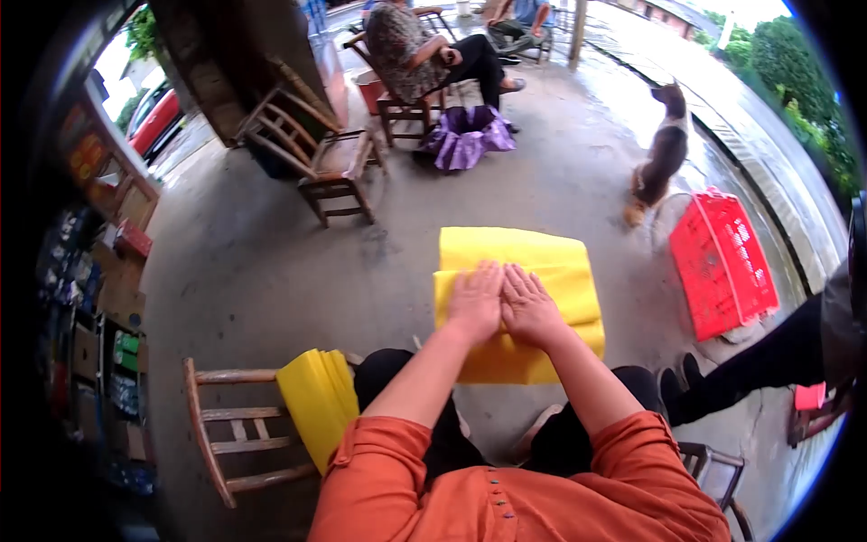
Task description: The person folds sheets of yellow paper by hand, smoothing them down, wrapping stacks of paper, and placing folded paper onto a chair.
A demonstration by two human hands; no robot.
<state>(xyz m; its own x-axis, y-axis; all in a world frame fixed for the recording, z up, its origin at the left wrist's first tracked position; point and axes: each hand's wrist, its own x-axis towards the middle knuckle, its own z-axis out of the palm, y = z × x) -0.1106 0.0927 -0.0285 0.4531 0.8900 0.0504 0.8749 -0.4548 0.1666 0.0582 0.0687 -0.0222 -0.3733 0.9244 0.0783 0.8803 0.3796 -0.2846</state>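
A yellow folded cloth (515, 244) lies spread in front of my knees, with one layer folded over toward its far side. My left hand (477, 303) rests flat on it, fingers stretched away from me. Beside it, nearly touching, my right hand (530, 307) also presses flat on the cloth. Neither hand grips anything. What supports the cloth is hidden beneath it. To my left, a second folded yellow cloth (318, 397) lies over a wooden chair (244, 415).
A red plastic crate (722, 262) stands at the right, near a dog (664, 154). Ahead are a wooden chair (339, 158), a purple bag-lined container (470, 140) and a seated person (406, 54). Another person's leg (750, 366) reaches in from the right. Stocked shelves (90, 352) line the left.
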